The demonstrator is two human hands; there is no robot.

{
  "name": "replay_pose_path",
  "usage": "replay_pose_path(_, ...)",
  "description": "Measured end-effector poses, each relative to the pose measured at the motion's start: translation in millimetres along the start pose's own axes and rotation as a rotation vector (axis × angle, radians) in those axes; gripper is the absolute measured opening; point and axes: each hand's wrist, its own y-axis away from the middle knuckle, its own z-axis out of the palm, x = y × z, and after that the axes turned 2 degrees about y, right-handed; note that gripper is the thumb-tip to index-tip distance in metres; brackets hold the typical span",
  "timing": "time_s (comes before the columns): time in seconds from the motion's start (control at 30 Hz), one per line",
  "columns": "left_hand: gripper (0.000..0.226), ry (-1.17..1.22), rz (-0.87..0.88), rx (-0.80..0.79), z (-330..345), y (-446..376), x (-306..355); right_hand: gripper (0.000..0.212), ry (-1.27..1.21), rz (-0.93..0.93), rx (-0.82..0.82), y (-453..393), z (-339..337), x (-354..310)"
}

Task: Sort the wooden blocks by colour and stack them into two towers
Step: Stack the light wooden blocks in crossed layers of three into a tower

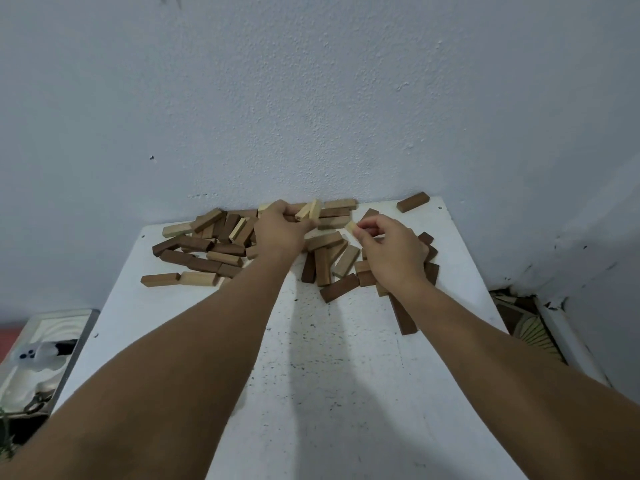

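Observation:
A loose pile of wooden blocks (pixel 204 244), dark brown and pale, lies scattered along the far edge of the white table (pixel 311 358), against the wall. My left hand (pixel 280 230) reaches into the pile's middle and grips two pale blocks (pixel 310 210) that stick up past its fingers. To the right, my right hand (pixel 388 247) pinches the end of one pale block (pixel 350 227) between thumb and fingertips. Both hands cover part of the pile beneath them.
One dark block (pixel 412 201) lies apart at the table's far right corner. Another dark block (pixel 403 318) lies near the right edge. A grey tray with white items (pixel 41 351) sits low at the left. A patterned floor (pixel 530 327) shows at the right.

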Motion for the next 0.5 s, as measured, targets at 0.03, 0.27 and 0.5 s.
replay_pose_path(0.03, 0.029, 0.069, -0.013, 0.023, 0, 8, 5, 0.015, -0.055, 0.013, -0.004, 4, -2, -5)
replay_pose_path(0.27, 0.029, 0.306, -0.059, 0.09, 4, 92, 6, 0.013, -0.198, 0.1, 0.034, 55, -13, -13)
replay_pose_path(0.5, 0.019, 0.14, -0.043, 0.04, -15, 180, -30, 0.01, -0.014, 0.141, 0.031, 130, -21, 18)
